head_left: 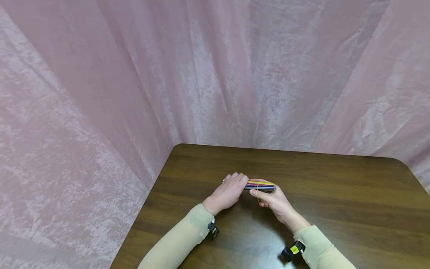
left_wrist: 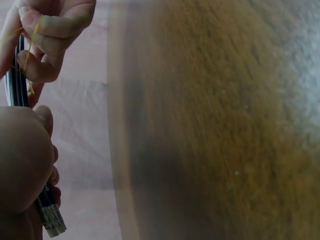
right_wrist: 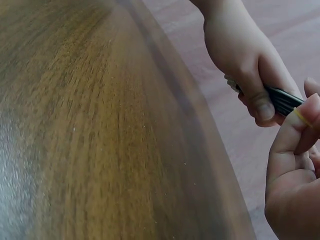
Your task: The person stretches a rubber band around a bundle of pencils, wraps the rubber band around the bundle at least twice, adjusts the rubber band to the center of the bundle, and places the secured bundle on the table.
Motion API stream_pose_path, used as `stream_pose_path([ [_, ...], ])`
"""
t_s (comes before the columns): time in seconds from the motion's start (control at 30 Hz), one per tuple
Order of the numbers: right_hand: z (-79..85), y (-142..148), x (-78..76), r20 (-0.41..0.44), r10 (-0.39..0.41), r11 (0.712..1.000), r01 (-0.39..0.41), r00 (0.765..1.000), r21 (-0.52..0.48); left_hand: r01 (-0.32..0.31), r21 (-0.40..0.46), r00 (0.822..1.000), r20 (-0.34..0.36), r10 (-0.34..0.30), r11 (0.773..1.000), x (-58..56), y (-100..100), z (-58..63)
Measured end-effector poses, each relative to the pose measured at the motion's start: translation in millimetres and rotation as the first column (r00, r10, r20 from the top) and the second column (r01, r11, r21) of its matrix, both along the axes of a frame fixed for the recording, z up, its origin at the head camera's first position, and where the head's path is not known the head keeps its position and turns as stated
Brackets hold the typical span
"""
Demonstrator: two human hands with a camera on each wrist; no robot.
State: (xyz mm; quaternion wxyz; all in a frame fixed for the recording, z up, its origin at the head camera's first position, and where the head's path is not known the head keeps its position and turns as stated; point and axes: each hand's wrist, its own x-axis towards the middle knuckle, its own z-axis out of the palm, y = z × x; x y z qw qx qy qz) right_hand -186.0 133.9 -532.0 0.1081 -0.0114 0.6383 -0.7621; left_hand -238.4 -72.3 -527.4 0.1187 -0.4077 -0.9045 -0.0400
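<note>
A bundle of pencils (head_left: 263, 186), dark ones along with yellow and pink, is held above the table. My left hand (head_left: 230, 189) grips it round one end, where metal ferrules (left_wrist: 52, 220) stick out below the fist in the left wrist view. At the other end, my right hand (head_left: 271, 198) has its fingers curled about a thin yellow rubber band (left_wrist: 31, 47). The band is stretched taut across the pencils and over the right fingertips (right_wrist: 306, 111). Part of the bundle is hidden behind both hands.
Below the hands lies a brown wooden table (head_left: 336, 194) with rounded far corners. Pink velvety curtains (head_left: 235, 74) hang behind it and along the left side. A small camera is strapped to each sleeve (head_left: 188, 235).
</note>
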Motion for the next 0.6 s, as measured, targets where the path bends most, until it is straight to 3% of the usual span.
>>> stream_pose_path([
  [0.17, -1.0, -4, -0.4, -0.030, -0.040, 0.998, 0.041, 0.999, 0.039, -0.037, 0.023, 0.999, 0.013, 0.037, 0.999, 0.1, -1, 0.1],
  [0.4, -7.9, -4, 0.3, 0.002, -0.126, 0.979, 0.124, 0.992, 0.161, -0.098, 0.056, 0.995, 0.007, 0.098, 0.994, 2.1, 1, 2.0],
  [0.5, -10.1, -5, 2.7, -0.103, -0.125, 0.960, 0.147, 0.987, 0.237, -0.151, 0.047, 0.988, 0.032, 0.150, 0.987, 2.3, -1, 1.6],
  [0.6, -9.9, -7, 6.3, -0.247, -0.052, 0.921, 0.142, 0.968, 0.363, -0.213, 0.032, 0.975, 0.075, 0.210, 0.977, 1.3, -3, 1.1],
])
